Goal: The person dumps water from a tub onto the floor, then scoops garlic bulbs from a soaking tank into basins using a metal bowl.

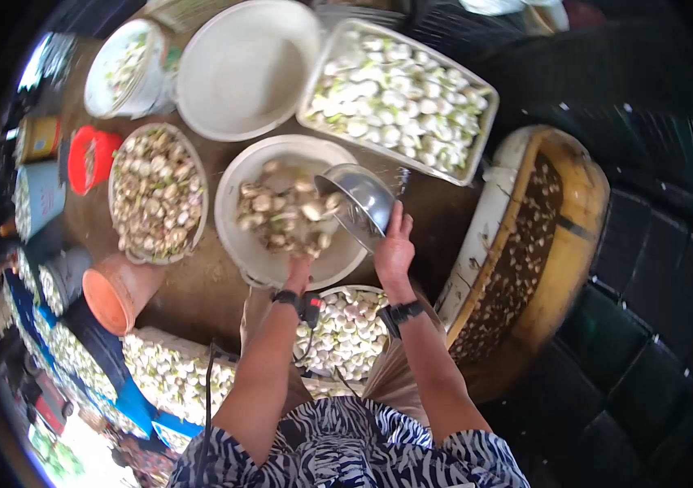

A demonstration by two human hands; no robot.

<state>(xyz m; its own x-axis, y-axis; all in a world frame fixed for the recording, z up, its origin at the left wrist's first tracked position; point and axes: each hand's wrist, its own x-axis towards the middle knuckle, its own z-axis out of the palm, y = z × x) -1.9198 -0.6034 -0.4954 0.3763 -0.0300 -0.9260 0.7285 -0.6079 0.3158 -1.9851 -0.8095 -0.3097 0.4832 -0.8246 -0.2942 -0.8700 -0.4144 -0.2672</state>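
We have the right grip [395,250] clamped on the steel bowl [372,193] by its edge. Bowl is tilted on its side over the right part of the basin [231,199], mouth toward the bulbs [261,202]. Left grip [299,270] is down inside the basin at the near edge of those bulbs; fingers are hidden and blurred, so we can't tell whether it's grasping any. Bulbs sit in a loose heap in the basin, some blurred. Around us: tray [486,122] of whiter bulbs beyond the bowl, pale tub [250,69] just past the basin, round tub [202,203] of browner bulbs to the left, with red bucket [90,160] beside it. Orange bucket [111,297] is tipped, nearer us. Yellow-sided trough [568,252] stands at right. We see more white bulbs [350,329] between our knees.
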